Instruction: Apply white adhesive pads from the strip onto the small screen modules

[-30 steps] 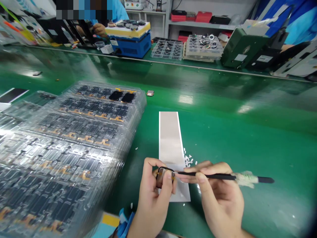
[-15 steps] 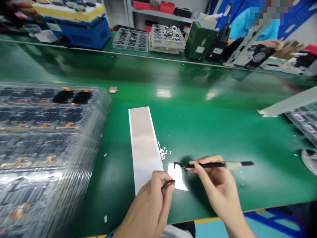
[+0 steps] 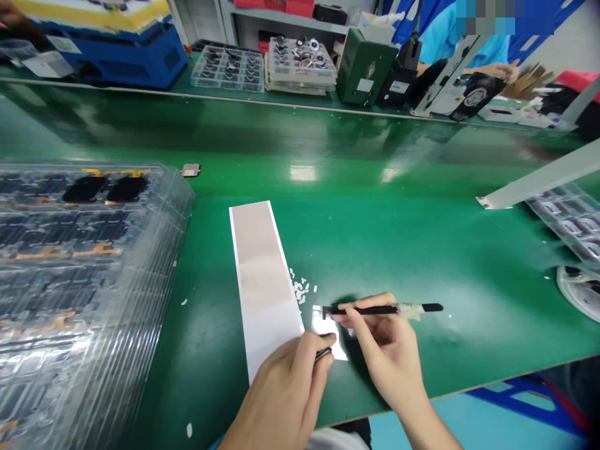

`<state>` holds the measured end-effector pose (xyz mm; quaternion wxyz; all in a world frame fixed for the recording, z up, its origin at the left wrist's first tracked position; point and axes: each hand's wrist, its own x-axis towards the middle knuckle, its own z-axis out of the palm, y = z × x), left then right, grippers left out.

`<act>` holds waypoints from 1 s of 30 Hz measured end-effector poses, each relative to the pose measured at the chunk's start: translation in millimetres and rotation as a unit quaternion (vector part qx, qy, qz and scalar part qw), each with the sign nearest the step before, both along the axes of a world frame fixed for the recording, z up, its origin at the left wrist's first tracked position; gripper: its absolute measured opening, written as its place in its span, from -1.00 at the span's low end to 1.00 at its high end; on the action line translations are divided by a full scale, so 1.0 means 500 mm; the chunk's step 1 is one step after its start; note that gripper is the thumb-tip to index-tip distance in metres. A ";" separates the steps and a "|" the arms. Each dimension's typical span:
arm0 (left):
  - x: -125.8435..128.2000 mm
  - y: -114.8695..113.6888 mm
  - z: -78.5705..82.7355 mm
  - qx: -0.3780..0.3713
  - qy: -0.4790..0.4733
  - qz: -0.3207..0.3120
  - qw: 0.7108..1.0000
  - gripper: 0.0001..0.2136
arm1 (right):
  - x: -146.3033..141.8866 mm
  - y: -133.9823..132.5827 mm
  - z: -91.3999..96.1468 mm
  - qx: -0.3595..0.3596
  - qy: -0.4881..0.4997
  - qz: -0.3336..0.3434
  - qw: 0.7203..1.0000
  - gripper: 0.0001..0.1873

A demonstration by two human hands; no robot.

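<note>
While the right hand (image 3: 387, 340) grip clamps black tweezers (image 3: 363, 310), the left hand (image 3: 281, 394) pinches a thin dark part (image 3: 323, 354) (stacked trays (image 3: 84, 281) hold many more).

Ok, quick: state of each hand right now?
Left hand: closed, pinching a small black part.
Right hand: closed, holding black tweezers.

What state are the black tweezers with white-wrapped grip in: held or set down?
Held: the right hand pinches the black tweezers between thumb and fingers.
</note>
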<state>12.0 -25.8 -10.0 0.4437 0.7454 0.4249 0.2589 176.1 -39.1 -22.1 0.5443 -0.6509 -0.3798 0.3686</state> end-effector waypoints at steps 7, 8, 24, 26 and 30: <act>-0.011 0.012 0.009 0.007 0.032 -0.063 0.997 -0.83 | 0.001 -0.002 -0.002 0.000 0.016 0.003 1.000 -0.91; -0.011 0.012 0.010 0.011 0.036 -0.066 0.997 -0.83 | 0.001 -0.001 -0.002 0.001 0.016 0.003 1.000 -0.91; -0.008 0.013 0.000 -0.038 0.028 -0.053 0.997 -0.90 | 0.000 -0.005 -0.006 0.019 0.045 -0.021 0.999 -0.84; -0.008 0.013 0.003 -0.044 0.022 -0.050 0.998 -0.89 | 0.001 -0.005 -0.010 0.015 0.051 -0.018 0.998 -0.85; -0.007 0.012 0.016 -0.058 0.010 -0.044 0.997 -0.84 | 0.001 -0.009 -0.017 0.031 0.048 -0.017 0.998 -0.89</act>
